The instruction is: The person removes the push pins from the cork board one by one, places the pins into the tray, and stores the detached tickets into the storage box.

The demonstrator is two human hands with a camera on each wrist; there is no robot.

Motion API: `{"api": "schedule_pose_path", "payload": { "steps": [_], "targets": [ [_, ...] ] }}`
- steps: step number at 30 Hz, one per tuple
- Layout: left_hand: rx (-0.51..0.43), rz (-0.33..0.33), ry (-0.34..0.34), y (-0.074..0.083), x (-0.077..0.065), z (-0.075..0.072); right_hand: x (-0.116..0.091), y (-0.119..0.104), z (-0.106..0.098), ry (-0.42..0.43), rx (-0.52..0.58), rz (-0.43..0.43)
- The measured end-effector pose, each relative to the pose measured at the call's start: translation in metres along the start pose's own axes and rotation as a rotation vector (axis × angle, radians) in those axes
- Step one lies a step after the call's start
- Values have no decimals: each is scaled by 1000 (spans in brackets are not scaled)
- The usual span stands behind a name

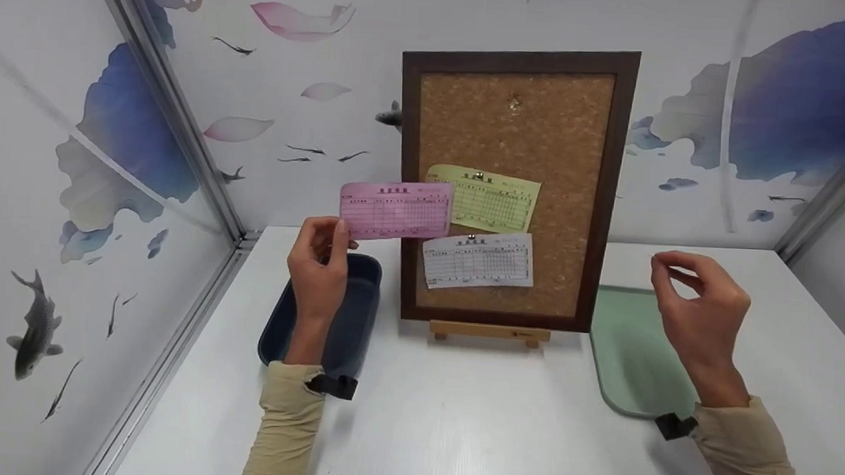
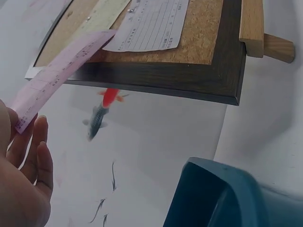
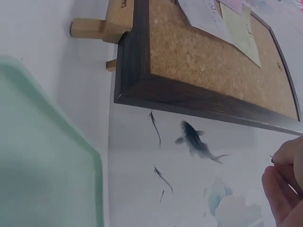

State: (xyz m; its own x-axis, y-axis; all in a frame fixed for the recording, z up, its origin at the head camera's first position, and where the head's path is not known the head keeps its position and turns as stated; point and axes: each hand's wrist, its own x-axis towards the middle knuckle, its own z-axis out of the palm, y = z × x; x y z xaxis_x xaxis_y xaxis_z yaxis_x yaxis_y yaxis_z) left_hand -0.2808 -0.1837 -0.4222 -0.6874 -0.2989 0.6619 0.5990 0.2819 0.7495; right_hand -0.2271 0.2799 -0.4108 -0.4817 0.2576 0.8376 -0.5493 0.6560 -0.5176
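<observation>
Left hand pinches the pink slip by its eight o'clock corner, at the nine o'clock edge of the cork board; out at four o'clock, the right hand pinches what looks like a tiny pin. That one-corner hold could let the slip swivel crooked, and slack fingers could drop the pin! The slip's printed heading is too blurred to read.

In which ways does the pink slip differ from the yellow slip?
The left hand holds the pink slip, whereas the yellow slip is pinned to the corkboard. In the head view, the pink slip is nearly level, while the yellow slip slopes down to the right. Both slips carry a printed table.
</observation>
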Motion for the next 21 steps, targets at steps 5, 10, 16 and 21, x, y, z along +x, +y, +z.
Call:
{"api": "schedule_pose_path", "payload": {
  "steps": [5,10,16,21],
  "targets": [
    [-8,-27,-34,-6,0,-6,0,19,-5,-4,-17,37],
    [-5,-57,-33,-9,0,-12,-4,44,-7,-39,-32,37],
    [-1,-53,-4,-13,2,-21,-5,55,-10,-96,-26,28],
    [23,-57,2,-14,4,-26,-8,63,-10,-125,-25,38]
  ]
}}
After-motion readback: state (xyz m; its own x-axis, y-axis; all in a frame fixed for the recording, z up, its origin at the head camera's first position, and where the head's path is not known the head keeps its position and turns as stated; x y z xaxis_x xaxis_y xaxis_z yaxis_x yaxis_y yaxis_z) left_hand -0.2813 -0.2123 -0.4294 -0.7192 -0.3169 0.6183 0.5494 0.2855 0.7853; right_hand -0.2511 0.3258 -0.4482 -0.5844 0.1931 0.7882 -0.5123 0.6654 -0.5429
